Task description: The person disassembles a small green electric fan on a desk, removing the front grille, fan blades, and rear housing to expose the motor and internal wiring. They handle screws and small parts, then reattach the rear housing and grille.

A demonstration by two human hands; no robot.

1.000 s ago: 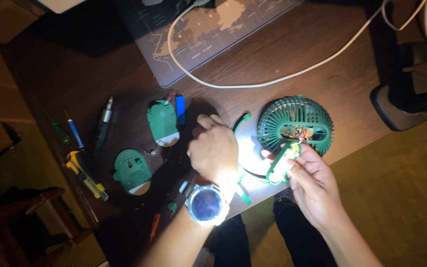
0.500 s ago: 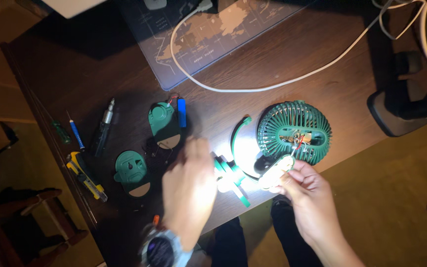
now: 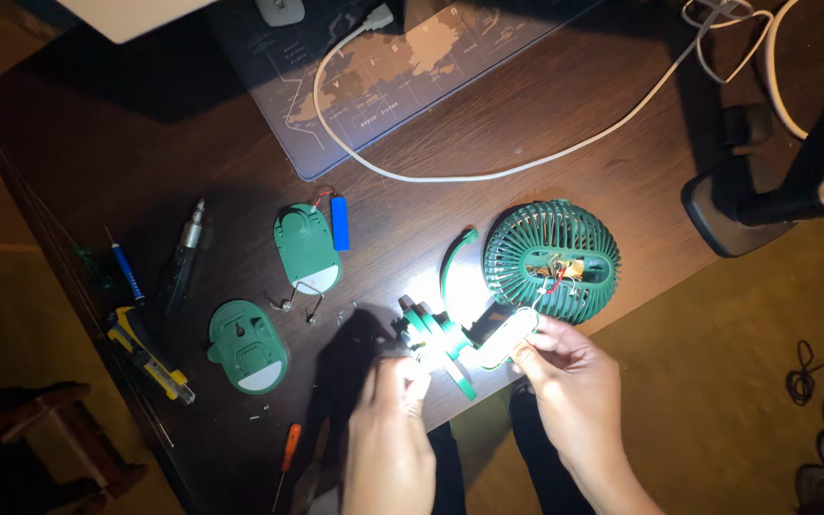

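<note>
The right hand [image 3: 569, 386] pinches a small oval part [image 3: 507, 339], glaring white under strong light so its colour cannot be read; thumb and fingertips close on its lower end, and thin red wires [image 3: 557, 275] run from it up into the open back of the green fan head [image 3: 551, 259], which lies grille-down near the front edge of the dark wooden surface [image 3: 545, 114]. The left hand [image 3: 388, 424] is blurred; its fingers curl toward a green bracket piece [image 3: 441, 343] lying just beside the lit part, and whether they grip it or only touch it cannot be told. A curved green stand arm [image 3: 452, 259] lies between that bracket and the fan head. Further left, two green oval housing shells [image 3: 307, 248] [image 3: 247, 345] lie apart from each other, the upper one with a blue cylindrical battery cell [image 3: 339, 222] wired to it and a bent wire clip [image 3: 302, 298] below it. At the far left are a blue-handled screwdriver [image 3: 126, 272], a dark driver tool [image 3: 181, 259] and a yellow utility knife [image 3: 150, 355], with a small orange screwdriver [image 3: 288, 453] near the front edge. A white cable [image 3: 450, 175] crosses a map-printed desk mat [image 3: 402, 67] at the back. Judging by this layout, the fan is well opened: base split, battery out, rear electronics exposed. The wired part remains attached, and nothing is reassembled.
</note>
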